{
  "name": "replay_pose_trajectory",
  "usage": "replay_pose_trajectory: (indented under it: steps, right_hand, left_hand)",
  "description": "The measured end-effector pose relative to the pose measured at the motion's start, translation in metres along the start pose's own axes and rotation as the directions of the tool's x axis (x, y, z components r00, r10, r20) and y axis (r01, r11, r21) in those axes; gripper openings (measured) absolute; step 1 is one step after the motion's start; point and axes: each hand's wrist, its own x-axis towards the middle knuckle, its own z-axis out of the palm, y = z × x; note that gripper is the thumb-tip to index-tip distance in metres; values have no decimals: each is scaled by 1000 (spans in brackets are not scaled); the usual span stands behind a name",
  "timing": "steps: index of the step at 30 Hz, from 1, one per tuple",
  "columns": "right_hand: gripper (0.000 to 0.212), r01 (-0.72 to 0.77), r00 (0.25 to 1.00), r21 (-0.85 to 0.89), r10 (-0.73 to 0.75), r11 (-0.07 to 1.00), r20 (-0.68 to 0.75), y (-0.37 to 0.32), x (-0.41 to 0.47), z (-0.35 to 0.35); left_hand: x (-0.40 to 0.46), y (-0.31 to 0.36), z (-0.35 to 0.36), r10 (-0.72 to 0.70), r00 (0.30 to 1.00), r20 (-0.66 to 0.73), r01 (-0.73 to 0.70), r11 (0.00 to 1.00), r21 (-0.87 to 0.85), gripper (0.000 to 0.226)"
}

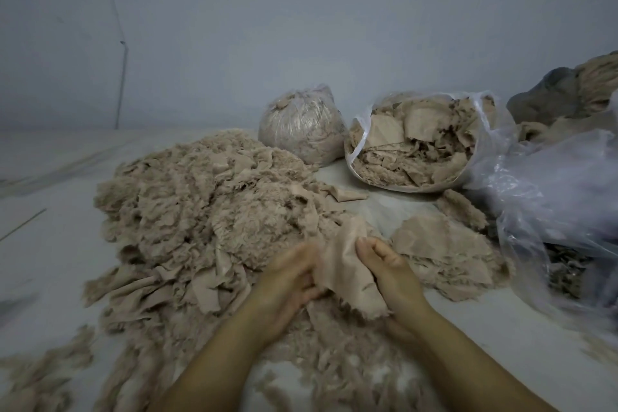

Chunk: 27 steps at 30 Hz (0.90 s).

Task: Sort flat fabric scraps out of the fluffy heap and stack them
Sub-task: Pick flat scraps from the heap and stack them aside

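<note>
head view: both hands hold one flat beige scrap [344, 273] between them, at the near edge of the fluffy heap [200, 211]. the left hand [289, 284] has its fingers curled onto the scrap's left edge; the right hand [389, 269] has fingers curled over the right edge, thumb side up. the scrap hangs in a loose fold, its frayed lower edge down near the wrists.

just right of the right hand lies a low stack of flat scraps [448, 254], touching the floor [50, 244] and close beside a crumpled clear bag [551, 197] on the far right. behind the stack, an open bag of scraps [414, 144] lies on its side, mouth toward the camera, and a tied bag [301, 125] stands next to it by the wall [301, 27]. a bare strip of floor shows between heap, stack and open bag; more bare floor lies left of the heap. loose fluff [43, 375] trails along the near left edge.
</note>
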Motion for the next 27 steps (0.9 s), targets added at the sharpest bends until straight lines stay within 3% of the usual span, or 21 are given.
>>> replay_pose_trajectory:
  steps: [2,4,6,10,15,18,21,25,27]
  right_hand:
    - [17,-17,997,17,18,1000,-69,6,1,2]
    - [11,43,980,-45,-51,998,-191,5,4,-2]
    - [8,97,956,-132,-129,987,-262,-2,8,-10]
    - [26,99,883,-285,-216,953,-417,-24,26,-37]
    - [28,-42,822,-163,-58,986,-567,-35,39,-65]
    - [23,-43,853,-51,10,998,-521,-21,30,-45]
    - [20,-1,911,-146,-59,989,-408,-11,17,-15]
    - [12,77,973,-325,-142,942,-181,-1,2,11]
    - [11,106,974,-355,-168,929,-151,1,2,11]
  left_hand:
    - [-2,-5,9,-13,1000,13,11,997,82,32]
    - [0,-5,9,57,993,-102,-48,994,94,13]
    - [2,-2,5,128,978,-167,-119,991,62,12]
    - [-2,1,7,219,960,-176,-195,970,145,12]
    - [-3,3,-2,280,947,-160,-242,945,221,15]
    - [-5,-5,10,159,986,40,-163,982,98,30]
    - [-8,-13,22,10,976,218,-17,999,29,45]
    - [-8,-20,22,17,984,180,-33,996,88,59]
    - [-7,-21,19,55,992,110,-72,984,160,45]
